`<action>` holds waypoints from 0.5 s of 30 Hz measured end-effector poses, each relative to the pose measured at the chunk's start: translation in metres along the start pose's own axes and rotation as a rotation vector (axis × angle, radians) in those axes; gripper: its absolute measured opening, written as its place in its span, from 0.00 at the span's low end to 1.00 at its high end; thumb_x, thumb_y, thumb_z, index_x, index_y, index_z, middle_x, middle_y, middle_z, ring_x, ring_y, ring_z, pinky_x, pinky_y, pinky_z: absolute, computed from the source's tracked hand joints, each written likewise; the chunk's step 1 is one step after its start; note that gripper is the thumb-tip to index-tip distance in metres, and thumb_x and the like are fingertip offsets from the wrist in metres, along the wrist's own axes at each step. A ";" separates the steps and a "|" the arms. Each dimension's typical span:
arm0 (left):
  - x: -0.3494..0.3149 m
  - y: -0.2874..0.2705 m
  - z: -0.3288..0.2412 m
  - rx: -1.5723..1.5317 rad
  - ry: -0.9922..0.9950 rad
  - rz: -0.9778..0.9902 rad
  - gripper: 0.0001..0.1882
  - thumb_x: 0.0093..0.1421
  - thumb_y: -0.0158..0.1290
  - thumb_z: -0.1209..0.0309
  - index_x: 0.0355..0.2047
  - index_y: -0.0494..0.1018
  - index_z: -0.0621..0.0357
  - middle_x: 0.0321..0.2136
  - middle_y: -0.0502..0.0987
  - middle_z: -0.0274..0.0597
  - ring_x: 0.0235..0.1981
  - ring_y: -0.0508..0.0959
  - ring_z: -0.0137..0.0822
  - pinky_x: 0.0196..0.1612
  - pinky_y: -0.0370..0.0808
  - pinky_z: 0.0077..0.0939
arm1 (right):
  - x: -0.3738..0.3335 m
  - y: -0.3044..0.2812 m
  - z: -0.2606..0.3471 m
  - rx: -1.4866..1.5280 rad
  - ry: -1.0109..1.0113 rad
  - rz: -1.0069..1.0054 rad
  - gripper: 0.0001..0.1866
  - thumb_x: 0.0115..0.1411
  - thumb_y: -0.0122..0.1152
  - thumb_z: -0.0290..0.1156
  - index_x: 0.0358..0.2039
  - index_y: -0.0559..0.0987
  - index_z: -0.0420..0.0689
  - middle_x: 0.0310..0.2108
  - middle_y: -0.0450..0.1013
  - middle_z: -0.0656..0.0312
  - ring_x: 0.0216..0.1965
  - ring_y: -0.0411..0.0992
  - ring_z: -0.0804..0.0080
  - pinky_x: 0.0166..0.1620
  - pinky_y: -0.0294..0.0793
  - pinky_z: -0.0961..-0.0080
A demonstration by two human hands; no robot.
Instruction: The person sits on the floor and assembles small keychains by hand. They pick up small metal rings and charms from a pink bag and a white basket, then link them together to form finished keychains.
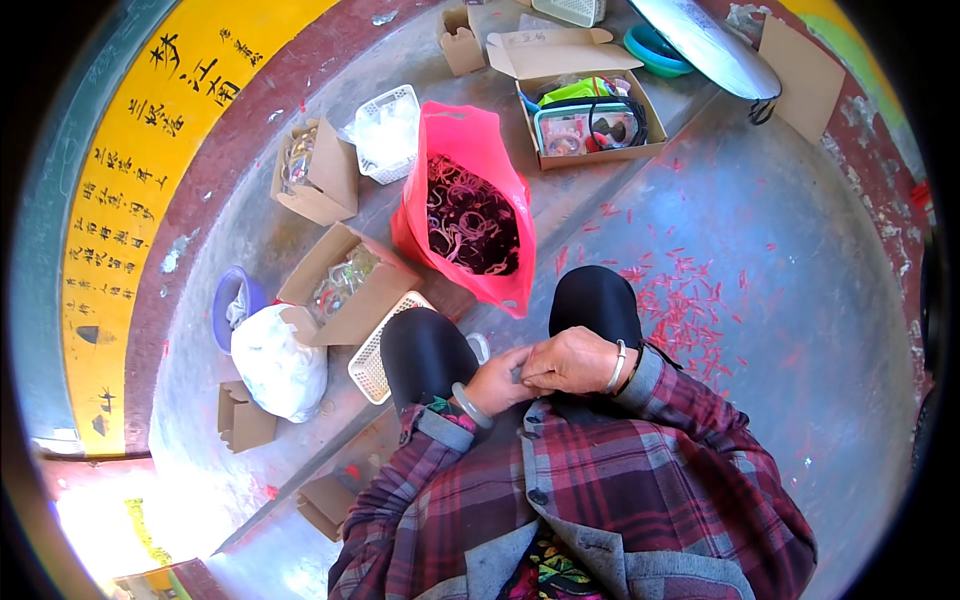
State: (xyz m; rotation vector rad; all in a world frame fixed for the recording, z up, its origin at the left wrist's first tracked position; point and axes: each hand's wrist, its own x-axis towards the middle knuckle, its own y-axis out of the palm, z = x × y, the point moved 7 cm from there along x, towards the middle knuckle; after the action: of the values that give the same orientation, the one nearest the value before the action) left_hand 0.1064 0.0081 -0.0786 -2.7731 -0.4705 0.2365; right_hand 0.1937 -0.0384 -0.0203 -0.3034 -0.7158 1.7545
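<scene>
My left hand (496,382) and my right hand (572,360) meet in front of my lap, between my knees. The right hand is closed with its fingers curled in against the left fingertips. The left hand's fingers are closed too, partly covered by the right. Whatever may lie between them is hidden or too small to make out. Just beyond my knees stands a pink plastic bag (415,215), its mouth wide, holding a heap of thin loops and bands (470,225) in pale, purple and dark colours.
Left of the bag are a cardboard box (385,295) of clear packets, a cream basket (370,365), a stuffed white bag (280,365) and a purple basin (222,310). Farther off stand a white basket (408,165) and an opened carton (600,155). Red scraps (690,310) litter the floor at right.
</scene>
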 end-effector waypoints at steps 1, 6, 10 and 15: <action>-0.001 0.008 0.002 -0.231 -0.106 0.092 0.26 0.47 0.62 0.72 0.47 0.68 0.61 0.41 0.74 0.38 0.42 0.73 0.29 0.47 0.69 0.23 | 0.000 -0.002 0.002 -0.001 -0.015 -0.002 0.09 0.52 0.52 0.37 0.20 0.74 0.48 0.21 0.70 0.59 0.24 0.71 0.57 0.26 0.69 0.64; -0.002 0.014 0.006 -0.480 -0.233 0.140 0.22 0.50 0.58 0.79 0.47 0.68 0.61 0.39 0.73 0.32 0.42 0.70 0.23 0.46 0.69 0.20 | 0.002 -0.011 0.010 0.018 -0.064 -0.030 0.08 0.52 0.52 0.37 0.22 0.74 0.49 0.21 0.70 0.60 0.24 0.71 0.58 0.25 0.69 0.63; 0.000 0.007 0.009 -0.420 -0.202 0.112 0.21 0.50 0.56 0.81 0.46 0.68 0.61 0.38 0.74 0.33 0.41 0.71 0.24 0.45 0.69 0.21 | 0.008 -0.011 0.010 -0.159 -0.049 -0.060 0.07 0.52 0.52 0.36 0.22 0.72 0.48 0.21 0.69 0.60 0.24 0.71 0.59 0.24 0.69 0.65; 0.003 -0.020 -0.006 -0.463 -0.245 0.040 0.21 0.49 0.56 0.82 0.45 0.69 0.61 0.38 0.74 0.34 0.40 0.72 0.24 0.44 0.69 0.21 | 0.025 -0.032 0.026 -0.216 -0.122 -0.154 0.05 0.50 0.54 0.34 0.22 0.72 0.48 0.22 0.70 0.61 0.24 0.71 0.61 0.24 0.69 0.67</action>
State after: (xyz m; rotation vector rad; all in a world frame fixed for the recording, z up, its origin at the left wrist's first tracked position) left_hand 0.1046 0.0253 -0.0662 -3.2235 -0.5930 0.5438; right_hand 0.1968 -0.0178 0.0233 -0.2809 -0.9937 1.5616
